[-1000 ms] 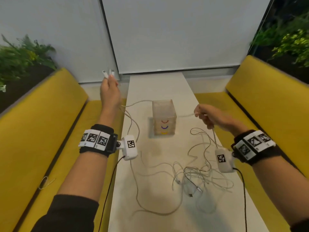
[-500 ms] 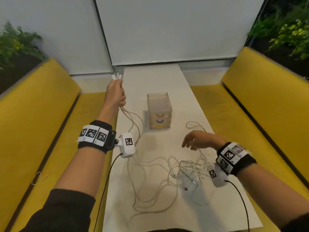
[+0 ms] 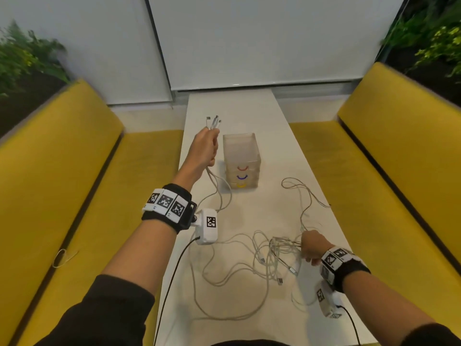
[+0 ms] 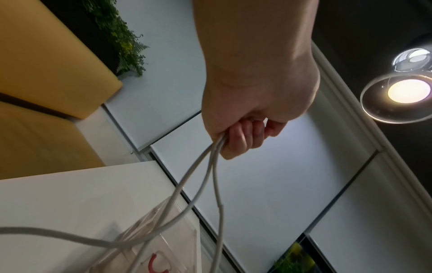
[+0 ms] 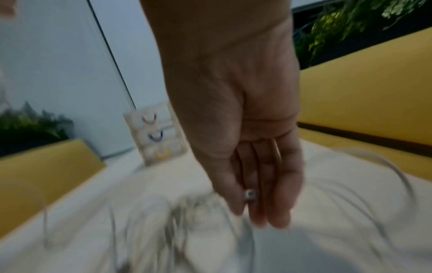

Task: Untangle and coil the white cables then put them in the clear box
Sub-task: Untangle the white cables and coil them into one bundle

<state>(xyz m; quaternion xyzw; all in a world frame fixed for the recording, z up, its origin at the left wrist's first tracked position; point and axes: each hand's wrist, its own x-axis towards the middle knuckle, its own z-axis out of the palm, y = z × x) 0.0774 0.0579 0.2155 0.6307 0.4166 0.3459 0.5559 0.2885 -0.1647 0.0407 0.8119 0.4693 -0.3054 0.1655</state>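
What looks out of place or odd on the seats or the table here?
A small white loop of cord lies alone on the left yellow bench, away from the white cables that sprawl tangled on the table. It looks strayed from the rest. The clear box stands upright, with no damage visible.

I can read no words, brands or numbers anywhere. The only signs I see are black-and-white square code markers on the white wristband blocks [image 3: 165, 202] and on the small white wrist camera housings [image 3: 209, 225], and these are patterns, not text.
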